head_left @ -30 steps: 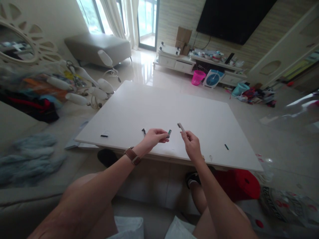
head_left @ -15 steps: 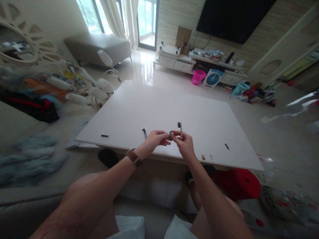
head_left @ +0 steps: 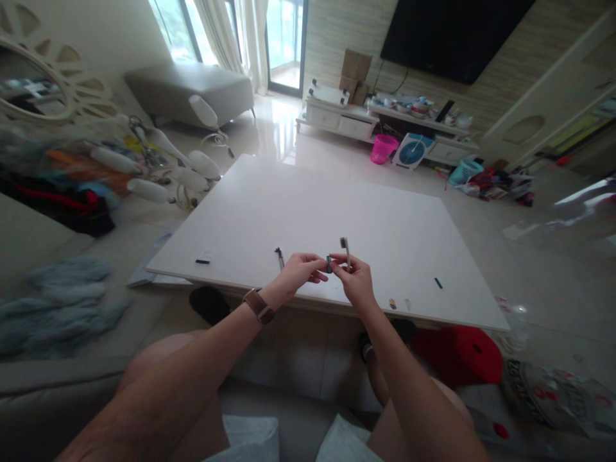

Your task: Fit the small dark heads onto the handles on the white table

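Observation:
My left hand [head_left: 304, 271] pinches a small green-and-black piece [head_left: 328, 264], which looks like a razor cartridge, above the near edge of the white table. Held in my right hand [head_left: 355, 277] is a toothbrush [head_left: 348, 251], its dark bristles up and facing left. The thumb and forefinger of that same hand also meet the green piece from the right. Left of my hands lies a slim metal handle [head_left: 280, 258] with a black head, like a razor handle.
On the table [head_left: 317, 205] lie a black strip [head_left: 202, 262] at left, a dark green strip [head_left: 438, 283] at right, and a small brown-and-black piece [head_left: 393, 303] beside a clear piece [head_left: 408, 304] near the front edge. A red cylindrical object [head_left: 474, 355] stands below right.
Both hands stay together around the green piece. The toothbrush head has shifted slightly left and down. Nothing else on the table has moved.

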